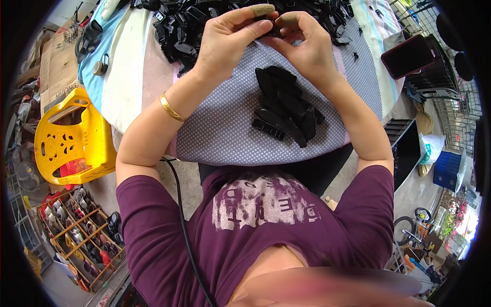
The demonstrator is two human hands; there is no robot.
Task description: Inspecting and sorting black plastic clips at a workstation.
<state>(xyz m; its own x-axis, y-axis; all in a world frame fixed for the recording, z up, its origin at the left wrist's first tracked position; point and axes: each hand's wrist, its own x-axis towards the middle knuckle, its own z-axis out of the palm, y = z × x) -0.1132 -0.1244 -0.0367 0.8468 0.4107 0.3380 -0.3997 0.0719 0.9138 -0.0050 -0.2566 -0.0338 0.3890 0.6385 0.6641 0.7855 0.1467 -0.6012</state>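
Observation:
My left hand (223, 45) and my right hand (309, 50) meet at the far side of the table, fingers pinched round a small black plastic part (274, 31). Fingers mostly cover it, so its exact kind does not show. Tan covers sit on fingertips of both hands. Just beyond and around my hands spreads a big heap of glossy black plastic pieces (176, 38). Between my forearms, closer to me, lies a smaller pile of longer black plastic pieces (287, 105) on the dotted grey tablecloth (215, 123).
A phone-like dark device (407, 56) stands at the table's right edge. A yellow plastic chair (76, 138) is at the left, above a wooden shoe rack (84, 230). A black cable (179, 204) runs down my front. Blue crates (448, 170) stand at the right.

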